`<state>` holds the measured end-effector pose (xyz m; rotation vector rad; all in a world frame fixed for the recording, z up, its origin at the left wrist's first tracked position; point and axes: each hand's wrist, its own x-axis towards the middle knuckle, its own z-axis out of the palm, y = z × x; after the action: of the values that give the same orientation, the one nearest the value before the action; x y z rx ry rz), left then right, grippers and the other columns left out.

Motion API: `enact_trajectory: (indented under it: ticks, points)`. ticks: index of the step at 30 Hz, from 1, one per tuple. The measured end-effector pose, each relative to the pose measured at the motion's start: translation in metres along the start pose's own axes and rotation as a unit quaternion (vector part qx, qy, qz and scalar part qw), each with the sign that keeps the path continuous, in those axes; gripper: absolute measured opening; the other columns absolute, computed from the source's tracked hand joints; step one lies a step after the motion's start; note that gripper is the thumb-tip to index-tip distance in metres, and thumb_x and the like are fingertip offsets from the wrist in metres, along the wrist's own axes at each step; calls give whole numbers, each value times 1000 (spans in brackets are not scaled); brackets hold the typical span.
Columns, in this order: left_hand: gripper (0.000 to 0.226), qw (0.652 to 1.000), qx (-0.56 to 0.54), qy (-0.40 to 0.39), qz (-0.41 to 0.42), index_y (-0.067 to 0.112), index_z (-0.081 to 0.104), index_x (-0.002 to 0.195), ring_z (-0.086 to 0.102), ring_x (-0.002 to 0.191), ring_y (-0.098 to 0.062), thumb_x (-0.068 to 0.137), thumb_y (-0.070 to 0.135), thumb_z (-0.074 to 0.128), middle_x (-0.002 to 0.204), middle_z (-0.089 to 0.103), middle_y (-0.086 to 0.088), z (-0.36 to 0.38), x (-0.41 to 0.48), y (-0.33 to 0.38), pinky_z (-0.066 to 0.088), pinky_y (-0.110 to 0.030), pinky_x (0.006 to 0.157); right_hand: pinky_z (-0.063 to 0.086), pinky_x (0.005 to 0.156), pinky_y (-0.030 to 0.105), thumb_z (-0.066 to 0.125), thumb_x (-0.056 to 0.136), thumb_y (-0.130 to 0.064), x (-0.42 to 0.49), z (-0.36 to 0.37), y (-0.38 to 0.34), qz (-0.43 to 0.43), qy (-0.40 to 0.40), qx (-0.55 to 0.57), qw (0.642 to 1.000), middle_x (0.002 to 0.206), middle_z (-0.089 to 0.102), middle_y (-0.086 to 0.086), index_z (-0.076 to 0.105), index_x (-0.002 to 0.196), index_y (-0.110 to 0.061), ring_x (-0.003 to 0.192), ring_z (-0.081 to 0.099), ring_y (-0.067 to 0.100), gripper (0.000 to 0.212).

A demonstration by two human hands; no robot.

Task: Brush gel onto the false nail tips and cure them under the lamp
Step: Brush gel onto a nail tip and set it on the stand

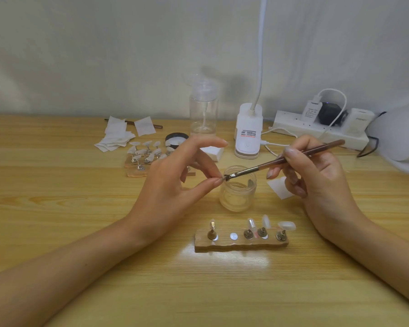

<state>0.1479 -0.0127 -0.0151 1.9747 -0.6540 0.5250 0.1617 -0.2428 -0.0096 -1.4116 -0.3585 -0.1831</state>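
My right hand (316, 175) grips a brown-handled brush (281, 160) whose bristles point left over an open clear gel jar (237, 194). My left hand (175, 180) pinches something tiny between thumb and finger right at the brush tip; what it is I cannot make out. Near me lies a wooden holder (241, 243) with several metal stands carrying clear nail tips (286, 225); one round magnet spot on it is bare. A white clip lamp (248, 131) stands behind the jar.
Further wooden holders with nail tips (144, 154) sit at the back left beside white wipes (118, 135) and a black jar lid (176, 139). A clear pump bottle (203, 112), a power strip (316, 128) with plugs and a white pad (279, 187) are also on the wooden table (57, 185).
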Motion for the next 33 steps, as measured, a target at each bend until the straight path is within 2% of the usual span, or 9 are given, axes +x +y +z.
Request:
enact_trajectory:
  ticks: [4, 8, 12, 17, 24, 28, 33]
  points:
    - [45, 1000, 4, 0, 0, 25, 59, 126, 66, 89, -7, 87, 12, 77, 86, 71, 14, 0, -1, 0, 40, -21, 67, 26, 42, 15, 66, 86, -34, 0, -1, 1, 26, 31, 5, 999, 66, 69, 6, 53, 77, -23, 54, 33, 13, 18]
    - [46, 1000, 6, 0, -3, 27, 58, 126, 66, 90, -7, 87, 11, 78, 87, 71, 14, 0, 0, 0, 40, -22, 67, 30, 42, 14, 59, 91, -27, 0, -1, 1, 3, -8, 0, 1000, 68, 70, 7, 57, 76, -27, 52, 37, 10, 15]
    - [45, 1000, 3, -1, -4, 27, 58, 126, 66, 89, -8, 88, 12, 77, 86, 71, 14, 0, 0, 0, 40, -22, 66, 27, 42, 15, 62, 91, -28, 0, -2, 2, 20, 23, -4, 1000, 66, 69, 6, 55, 76, -24, 53, 35, 10, 16]
    - [44, 1000, -2, -2, -6, 27, 58, 126, 67, 91, -10, 87, 14, 76, 87, 72, 14, 0, -1, 1, 41, -24, 66, 30, 42, 14, 58, 91, -27, -1, 1, 0, -8, -9, 1, 1000, 68, 70, 7, 59, 72, -31, 53, 38, 12, 19]
    - [43, 1000, -2, -5, -5, 27, 58, 126, 67, 91, -11, 88, 16, 75, 87, 72, 13, 0, 0, 1, 40, -21, 67, 29, 42, 15, 64, 86, -36, -1, 1, 0, 9, 6, -13, 1000, 67, 70, 7, 52, 77, -21, 53, 37, 11, 21]
    - [45, 1000, -3, -4, -5, 25, 59, 126, 67, 90, -11, 88, 11, 77, 87, 72, 13, 0, 0, 0, 41, -23, 66, 29, 42, 15, 61, 85, -33, -1, 1, 0, 12, 14, -19, 1000, 67, 70, 6, 51, 80, -18, 54, 34, 14, 19]
    - [46, 1000, -3, 0, -5, 26, 58, 126, 67, 90, -8, 87, 10, 77, 87, 72, 14, 0, 0, 0, 41, -24, 65, 28, 42, 14, 59, 92, -26, 0, -1, 1, -10, 9, 14, 1000, 67, 69, 6, 54, 78, -23, 51, 35, 9, 16]
